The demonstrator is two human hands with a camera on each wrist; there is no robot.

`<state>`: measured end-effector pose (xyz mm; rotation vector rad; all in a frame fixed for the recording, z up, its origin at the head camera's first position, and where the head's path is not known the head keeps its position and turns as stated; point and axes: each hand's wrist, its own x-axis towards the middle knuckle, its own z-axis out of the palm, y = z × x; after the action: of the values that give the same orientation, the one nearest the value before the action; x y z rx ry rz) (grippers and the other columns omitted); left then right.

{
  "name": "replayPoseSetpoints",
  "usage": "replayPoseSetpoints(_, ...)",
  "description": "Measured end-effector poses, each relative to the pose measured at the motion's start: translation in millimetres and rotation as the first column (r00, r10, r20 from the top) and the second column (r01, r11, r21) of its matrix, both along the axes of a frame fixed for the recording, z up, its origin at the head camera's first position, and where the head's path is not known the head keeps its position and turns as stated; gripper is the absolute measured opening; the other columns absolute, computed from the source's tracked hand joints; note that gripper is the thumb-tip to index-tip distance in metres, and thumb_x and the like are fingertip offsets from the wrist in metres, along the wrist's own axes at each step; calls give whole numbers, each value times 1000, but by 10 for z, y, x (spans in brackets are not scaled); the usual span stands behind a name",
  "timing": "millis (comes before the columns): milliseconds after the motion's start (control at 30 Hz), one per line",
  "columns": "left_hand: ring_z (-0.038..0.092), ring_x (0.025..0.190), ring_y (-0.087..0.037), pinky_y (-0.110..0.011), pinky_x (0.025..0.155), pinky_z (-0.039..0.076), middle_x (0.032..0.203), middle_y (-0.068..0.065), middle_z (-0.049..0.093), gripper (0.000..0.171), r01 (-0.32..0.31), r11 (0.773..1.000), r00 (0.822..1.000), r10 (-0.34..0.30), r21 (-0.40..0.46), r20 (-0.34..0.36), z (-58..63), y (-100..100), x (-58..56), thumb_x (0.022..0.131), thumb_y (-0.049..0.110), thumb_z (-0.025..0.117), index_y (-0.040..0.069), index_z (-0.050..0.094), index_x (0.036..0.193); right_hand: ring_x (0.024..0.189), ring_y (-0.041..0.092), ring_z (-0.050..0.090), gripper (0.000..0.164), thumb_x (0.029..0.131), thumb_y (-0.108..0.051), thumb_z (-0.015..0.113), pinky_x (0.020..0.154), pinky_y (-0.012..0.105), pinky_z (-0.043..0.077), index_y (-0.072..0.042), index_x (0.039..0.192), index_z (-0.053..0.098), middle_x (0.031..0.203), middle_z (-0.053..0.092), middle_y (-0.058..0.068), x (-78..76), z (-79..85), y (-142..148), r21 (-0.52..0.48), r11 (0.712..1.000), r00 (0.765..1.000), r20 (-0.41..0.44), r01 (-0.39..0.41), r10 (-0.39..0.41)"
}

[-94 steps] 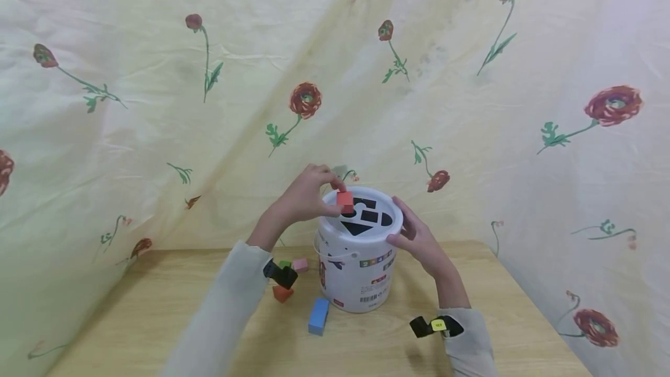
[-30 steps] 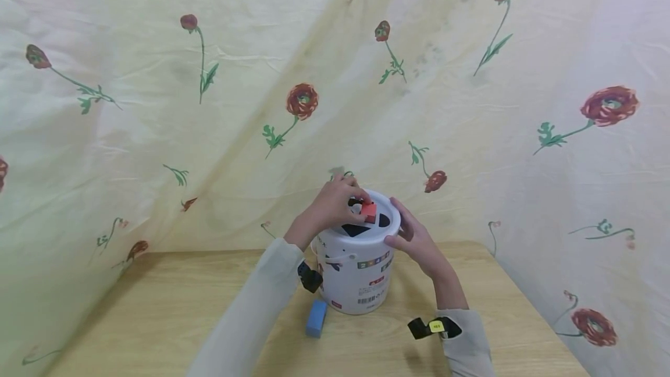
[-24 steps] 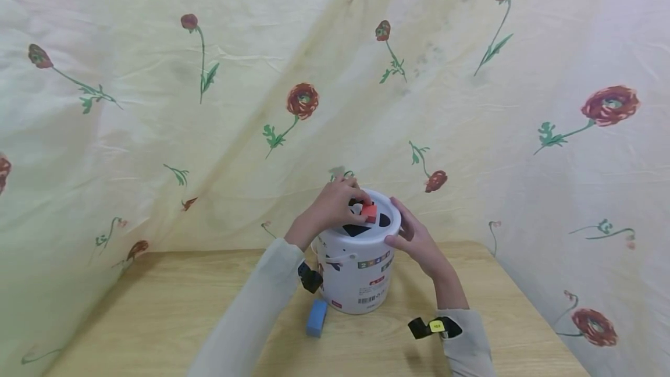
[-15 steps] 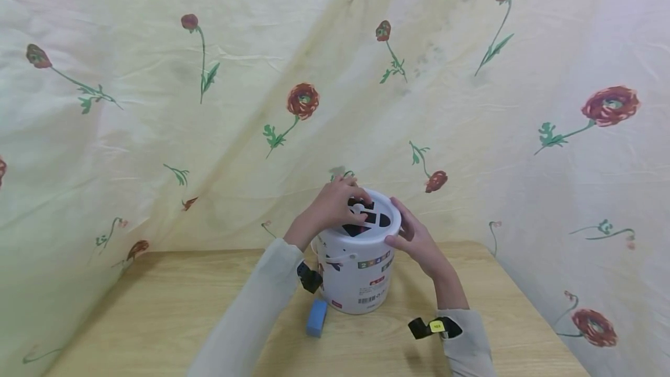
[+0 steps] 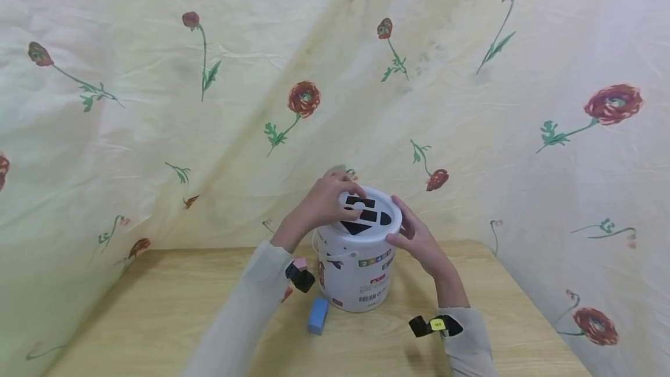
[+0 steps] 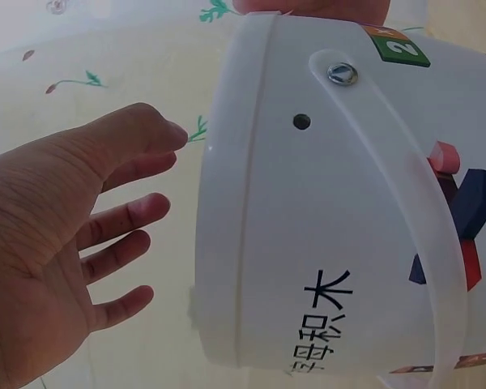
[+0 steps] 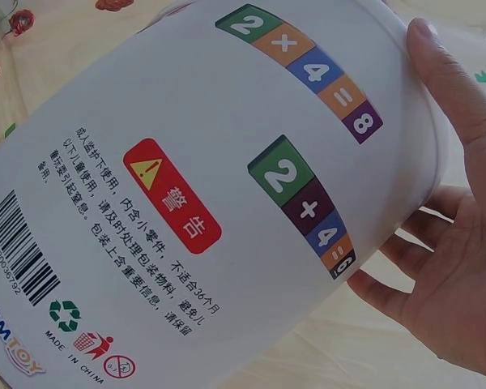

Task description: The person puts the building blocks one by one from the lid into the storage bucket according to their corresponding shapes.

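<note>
A white bucket (image 5: 353,278) with a carrying handle stands upright on the table. Its lid (image 5: 384,198) has several dark shaped holes. My left hand (image 5: 321,201) hovers over the lid's left side, thumb and fingers apart. Nothing is between them, and the left wrist view shows that hand (image 6: 49,219) apart from the bucket wall. On the right, my right hand (image 5: 421,244) grips the bucket by its rim. In the right wrist view the right thumb (image 7: 454,81) lies along the near side, the fingers reaching round behind. A blue block (image 5: 317,316) lies at the bucket's front left.
Near the left wrist strap, a pink block (image 5: 300,263) and an orange block (image 5: 287,293) show partly, the sleeve and strap covering the rest. The wooden table (image 5: 173,307) extends to both sides. A flowered cloth (image 5: 235,150) hangs behind it.
The red block in my left hand went down through a lid hole and is out of sight. That hand then drew slightly left, uncovering the pink and orange blocks. My right hand stayed on the rim.
</note>
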<state>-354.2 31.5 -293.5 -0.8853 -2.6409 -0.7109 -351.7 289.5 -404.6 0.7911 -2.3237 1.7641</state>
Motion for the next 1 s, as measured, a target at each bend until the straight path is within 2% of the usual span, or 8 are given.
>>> replayPoseSetpoints(133,48,124,-26,-48,100,50,123,-5,64,30,12,999,1000,-11,32,-9,-19,-90,25,87,29,81,21,76,116,157,39,17,88,95,-22,69,120,67,21,-27,164,15,172,17,3,-8,0,-3,3,1000,1000,3,6,-6)
replayPoseSetpoints(300,48,114,-22,-43,94,51,116,-4,64,30,24,998,999,-22,62,-31,-77,-207,53,86,27,82,18,76,115,157,38,17,89,94,-20,70,120,66,21,-26,164,15,172,17,3,-10,6,-7,-2,1000,1000,2,7,-7)
replayPoseSetpoints(600,50,114,-22,-42,92,54,117,-3,63,34,11,986,998,-1,168,-63,-307,-475,136,87,25,81,15,74,119,158,38,16,89,94,-20,69,120,66,21,-25,164,15,172,17,3,-4,-9,-14,-4,1000,1000,-5,5,-5)
replayPoseSetpoints(733,53,115,-23,-42,92,54,115,-3,63,39,7,970,993,23,243,-118,-444,-620,162,86,25,81,15,72,123,157,38,16,89,94,-19,70,120,66,20,-25,164,15,172,17,4,-3,-17,-9,-5,1000,1000,-9,3,-3)
replayPoseSetpoints(833,57,112,-24,-43,93,54,115,-4,64,42,20,949,988,30,313,-152,-544,-721,166,85,22,81,13,69,124,157,38,16,89,94,-19,69,120,66,20,-25,164,15,172,17,4,-3,-17,-5,-7,1000,1000,-13,1,-2)
replayPoseSetpoints(1000,59,108,-22,-43,97,52,115,-9,66,40,44,918,986,23,395,-165,-748,-866,183,86,17,79,8,64,121,157,38,17,88,94,-18,69,120,66,21,-25,164,15,172,17,4,-2,-12,-1,-8,1000,1000,-16,-3,3)
